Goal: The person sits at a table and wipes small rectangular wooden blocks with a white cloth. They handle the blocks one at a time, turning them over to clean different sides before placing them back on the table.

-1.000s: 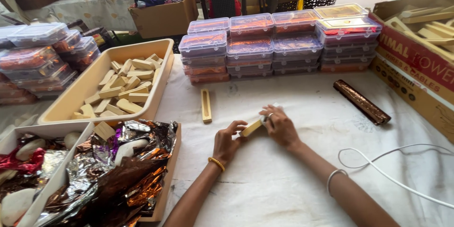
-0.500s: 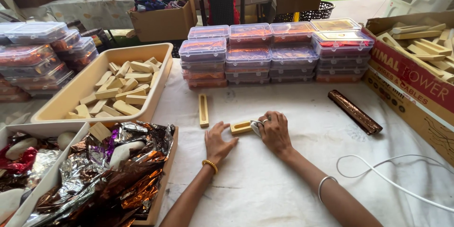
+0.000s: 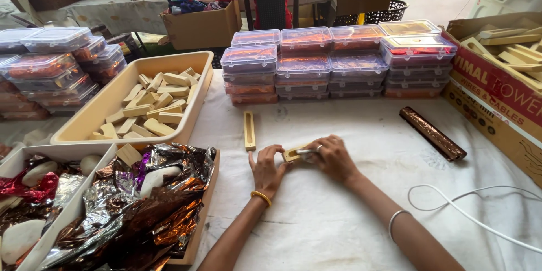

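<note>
**Wooden block pressed between both hands, one strip set aside**

Head view: both hands meet on the white tablecloth (image 3: 339, 231), just in front of the wooden strip (image 3: 249, 130). Left hand (image 3: 266, 168) lies flat-ish, fingertips pushing on the near end of a small pale wooden block (image 3: 294, 153). Right hand (image 3: 334, 159) is curled over the block's other end, pinching a thin silvery bit against it; can't tell if that's foil or a tool. So both hands are closed on the block, neither free.

Done so far, by my read: the wooden strip lies alone, bare, untouched. One long bar wrapped in brown foil (image 3: 432, 133) lies well to the right of the strip, looks finished.

Left to do, prob. plenty: beige tray (image 3: 90, 126) left of the strip is full of bare wooden pieces. Crumpled foil sheets (image 3: 141, 209) sit in a box near-left of the strip. Stacked clear lidded containers (image 3: 333, 62) stand behind the strip.
</note>
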